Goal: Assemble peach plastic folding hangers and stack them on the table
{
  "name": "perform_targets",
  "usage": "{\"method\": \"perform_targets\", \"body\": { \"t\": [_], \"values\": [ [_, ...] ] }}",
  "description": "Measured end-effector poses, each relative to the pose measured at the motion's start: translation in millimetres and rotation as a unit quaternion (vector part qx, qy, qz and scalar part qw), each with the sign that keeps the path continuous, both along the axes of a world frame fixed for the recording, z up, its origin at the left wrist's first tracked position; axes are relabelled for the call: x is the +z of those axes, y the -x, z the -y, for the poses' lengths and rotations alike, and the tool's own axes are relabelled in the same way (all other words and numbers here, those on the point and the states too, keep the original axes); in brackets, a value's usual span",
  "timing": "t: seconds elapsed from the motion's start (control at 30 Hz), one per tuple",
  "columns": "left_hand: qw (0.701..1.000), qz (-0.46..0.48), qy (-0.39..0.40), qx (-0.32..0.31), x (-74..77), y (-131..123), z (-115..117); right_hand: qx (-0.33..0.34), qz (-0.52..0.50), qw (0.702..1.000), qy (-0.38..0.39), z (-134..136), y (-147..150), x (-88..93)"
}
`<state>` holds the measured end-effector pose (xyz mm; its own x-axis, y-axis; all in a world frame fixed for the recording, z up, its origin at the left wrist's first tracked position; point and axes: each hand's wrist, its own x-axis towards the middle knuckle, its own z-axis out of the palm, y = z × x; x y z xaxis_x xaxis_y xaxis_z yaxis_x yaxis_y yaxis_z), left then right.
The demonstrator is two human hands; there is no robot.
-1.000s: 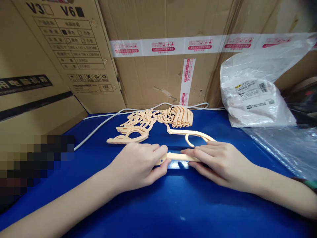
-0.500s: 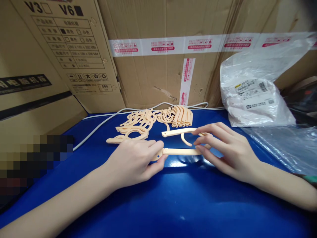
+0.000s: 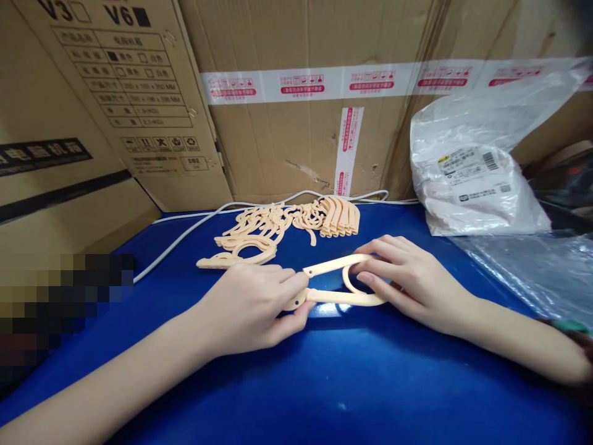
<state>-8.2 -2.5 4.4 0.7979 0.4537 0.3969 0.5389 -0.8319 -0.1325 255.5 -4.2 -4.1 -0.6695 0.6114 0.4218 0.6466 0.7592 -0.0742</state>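
Short of back edge of bench (image 3: 324, 383), left hand (image 3: 254, 306) pinches lower cream piece (image 3: 340, 298), right hand (image 3: 412, 278) grips upper cream piece (image 3: 338, 264).

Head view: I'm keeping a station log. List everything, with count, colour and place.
Plastic bars: two, cream, centre
Curved strip: one, cream, between the bars
Plastic pieces: many, cream, piled at the back
Cable: at least one, white, behind the plastic pieces
Table: one, blue, below
Cardboard boxes: at least two, brown, left and back
Tape: two strips, white and red, back box
Bag: one, white, right back
Plastic sheet: one, clear, right
Unclear item: dark, behind the bag
Blurred patch: one, dark, left edge
Left hand: one, at the near bar's left end
Right hand: one, at the bars' right end
Forearms: two, left and right
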Motion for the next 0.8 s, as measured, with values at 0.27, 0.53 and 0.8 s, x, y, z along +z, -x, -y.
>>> {"method": "perform_targets", "body": {
  "t": [0.27, 0.53, 0.8],
  "values": [
    [0.998, -0.047, 0.047, -0.019, 6.3, -2.4, 5.1, -0.018, 0.007, 1.0, 0.016, -2.6, -0.5, -0.9],
    [0.995, -0.079, 0.048, -0.04, 10.1, -3.3, 3.6, -0.032, -0.004, 0.999, 0.04, -5.1, -0.6, -3.5],
    [0.997, -0.057, -0.003, -0.044, 1.1, -4.3, -3.2, -0.051, -0.011, 0.998, 0.033, -8.8, -2.9, -8.4]
  ]
}}
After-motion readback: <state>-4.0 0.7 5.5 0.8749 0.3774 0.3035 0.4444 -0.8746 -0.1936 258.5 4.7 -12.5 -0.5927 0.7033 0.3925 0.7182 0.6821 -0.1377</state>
